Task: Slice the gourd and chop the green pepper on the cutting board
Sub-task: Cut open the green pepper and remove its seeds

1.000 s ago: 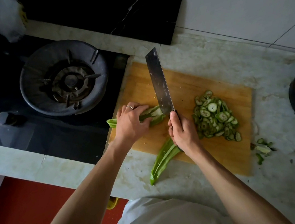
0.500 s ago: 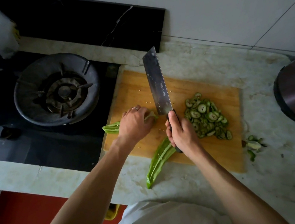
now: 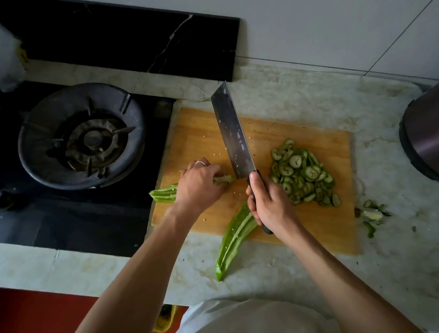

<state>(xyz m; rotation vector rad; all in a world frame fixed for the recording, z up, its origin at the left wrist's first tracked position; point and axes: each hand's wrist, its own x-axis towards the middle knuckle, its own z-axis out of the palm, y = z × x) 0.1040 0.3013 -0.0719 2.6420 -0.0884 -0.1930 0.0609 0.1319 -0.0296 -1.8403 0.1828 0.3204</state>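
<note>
A person's left hand (image 3: 197, 187) pins a green pepper half (image 3: 164, 194) at the left edge of the cutting board (image 3: 319, 225); the right hand (image 3: 270, 204) grips a cleaver (image 3: 232, 133) beside it; gourd slices (image 3: 302, 174) lie heaped right; another pepper half (image 3: 234, 237) overhangs the near edge.

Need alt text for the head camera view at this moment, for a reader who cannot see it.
A person's right hand grips a cleaver, its blade on a wooden cutting board, while the left hand holds down a green pepper half. A second pepper half overhangs the board's near edge, a pile of green slices lies right of the blade, and a gas burner sits left.
</note>
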